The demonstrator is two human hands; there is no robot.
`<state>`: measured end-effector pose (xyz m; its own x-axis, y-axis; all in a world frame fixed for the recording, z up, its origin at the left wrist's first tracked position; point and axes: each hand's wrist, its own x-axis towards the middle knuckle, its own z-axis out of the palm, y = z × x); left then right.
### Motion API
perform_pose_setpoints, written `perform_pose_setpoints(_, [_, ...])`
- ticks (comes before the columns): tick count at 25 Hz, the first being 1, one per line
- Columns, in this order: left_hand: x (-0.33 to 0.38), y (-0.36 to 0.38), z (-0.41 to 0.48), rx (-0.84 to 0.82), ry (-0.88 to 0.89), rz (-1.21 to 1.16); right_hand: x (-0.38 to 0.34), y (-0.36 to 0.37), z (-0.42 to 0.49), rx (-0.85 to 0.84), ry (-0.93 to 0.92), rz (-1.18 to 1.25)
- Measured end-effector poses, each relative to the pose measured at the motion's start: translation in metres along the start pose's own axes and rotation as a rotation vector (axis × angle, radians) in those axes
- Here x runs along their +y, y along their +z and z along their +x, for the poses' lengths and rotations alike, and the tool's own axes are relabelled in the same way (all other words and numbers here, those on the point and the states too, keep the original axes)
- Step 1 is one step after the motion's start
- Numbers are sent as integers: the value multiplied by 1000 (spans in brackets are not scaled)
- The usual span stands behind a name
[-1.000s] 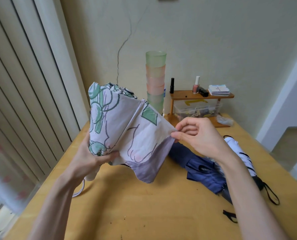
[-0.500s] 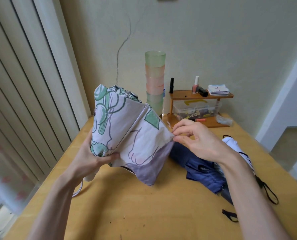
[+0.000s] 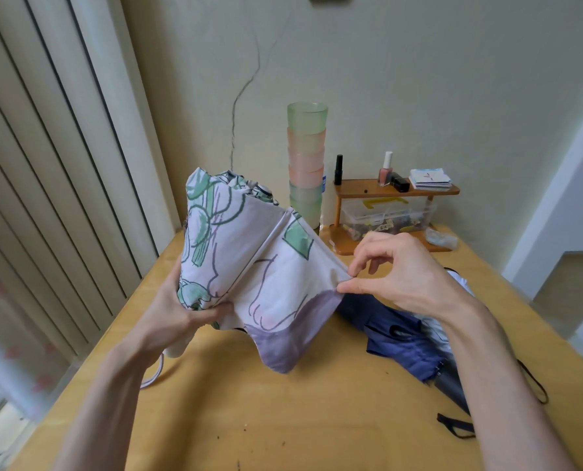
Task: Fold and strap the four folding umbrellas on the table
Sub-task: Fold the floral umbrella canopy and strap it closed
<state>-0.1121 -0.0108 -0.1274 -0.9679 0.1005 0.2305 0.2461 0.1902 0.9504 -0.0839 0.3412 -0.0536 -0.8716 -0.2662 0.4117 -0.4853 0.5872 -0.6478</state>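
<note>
Lilac printed umbrella is being held over the counter; left hand is gripping its bunched cloth, right hand fingers are pinching a fold.

Cups left of shelf

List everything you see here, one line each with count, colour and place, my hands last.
patterned umbrella: one, white-lilac with green print, held over the table
navy umbrella: one, dark blue, on table, right
white umbrella: one, white, behind right forearm
cup stack: one, green and pink, by wall
wooden shelf: one, brown, table's back
nail polish bottle: one, pink, on shelf
clear box: one, transparent, under shelf top
table: one, yellow wood, underneath
left hand: one, grips patterned umbrella
right hand: one, pinches its canopy edge
</note>
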Motion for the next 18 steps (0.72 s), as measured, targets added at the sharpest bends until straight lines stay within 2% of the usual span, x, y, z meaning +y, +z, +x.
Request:
perform_pose_setpoints(4, [1, -5, 0, -19, -6, -32, 13, -4, 0, 10, 25, 181])
perform_pose_setpoints(9, [-1, -4, -1, -18, 7, -64, 17, -6, -2, 262, 93, 430])
perform_pose_setpoints(14, [-2, 0, 0, 5, 11, -75, 3, 14, 4, 8, 188, 492])
perform_pose_setpoints(18, [-4, 5, 2, 46, -4, -90, 8, 34, 15, 234, 174, 448])
